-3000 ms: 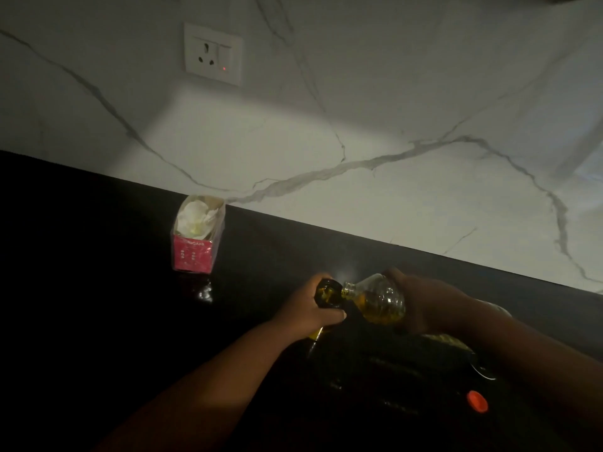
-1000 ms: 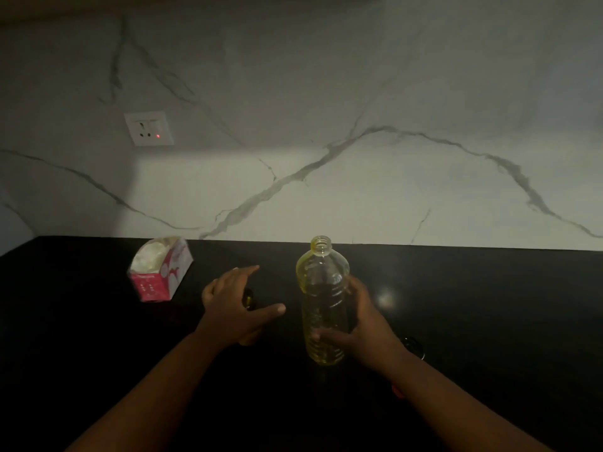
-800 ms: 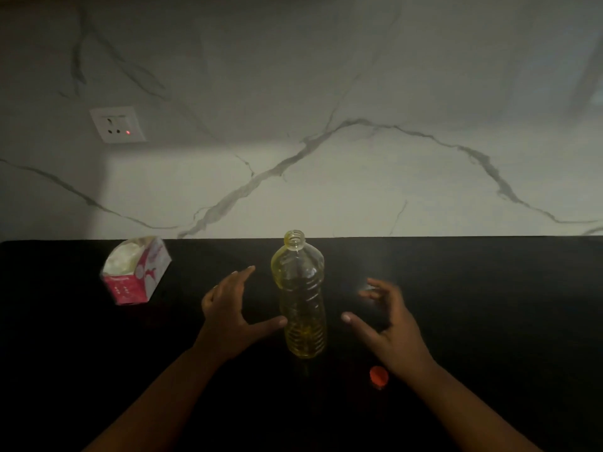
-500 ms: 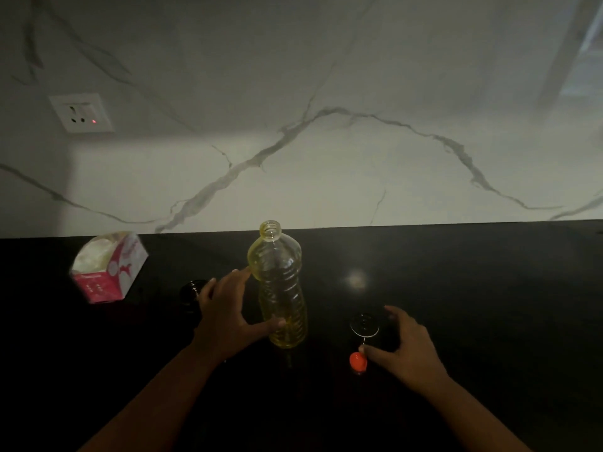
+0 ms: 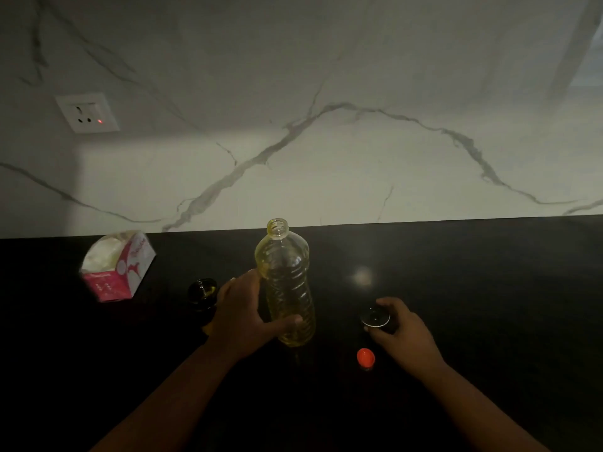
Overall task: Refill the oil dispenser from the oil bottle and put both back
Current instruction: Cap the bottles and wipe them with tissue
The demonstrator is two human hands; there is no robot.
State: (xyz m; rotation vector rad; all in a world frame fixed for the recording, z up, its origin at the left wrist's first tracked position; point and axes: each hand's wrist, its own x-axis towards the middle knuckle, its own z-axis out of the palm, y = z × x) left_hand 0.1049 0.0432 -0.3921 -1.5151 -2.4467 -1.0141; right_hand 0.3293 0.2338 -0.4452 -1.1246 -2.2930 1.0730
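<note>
The black table [image 5: 489, 288] carried an upright, uncapped oil bottle [image 5: 287, 282], gripped low by the left hand [image 5: 243, 313]. The dark oil dispenser [image 5: 202, 293] stood just left. The right hand [image 5: 403, 332] held its lid [image 5: 375, 317] near an orange cap [image 5: 365, 357].

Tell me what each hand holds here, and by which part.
The left hand grips the uncapped oil bottle round its lower body. The right hand pinches the dark dispenser lid by its rim.
</note>
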